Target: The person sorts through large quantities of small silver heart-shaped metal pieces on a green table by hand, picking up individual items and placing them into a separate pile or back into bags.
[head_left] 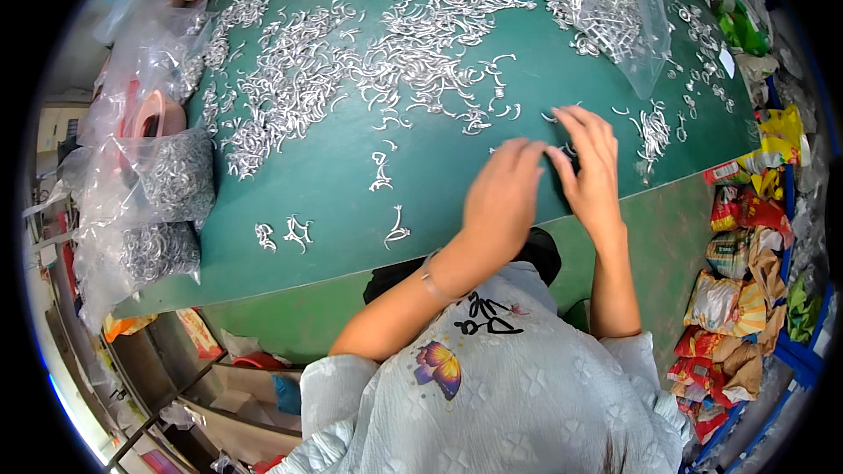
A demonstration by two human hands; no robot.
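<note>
My left hand [502, 200] is over the near part of the green table, fingers bent downward and smeared by motion. Whether anything is in its fingers cannot be made out. Close on its right is my right hand [590, 167], with thumb and forefinger apart. Small curved silver metal pieces [569, 149] show by the right thumb and fingertips, apparently on the table. A small pile of the same silver pieces [653, 132] lies right of that hand. Left of my hands are small separate groups, among them a few curved pieces [397, 230] near the table's front edge.
Large heaps of silver pieces [299, 70] cover the far green table [334, 259]. Clear bags of metal parts [176, 177] and a pink container [158, 114] line the left side. Another clear bag [615, 26] lies far right. Colourful packages [724, 298] stand on a blue rack at right.
</note>
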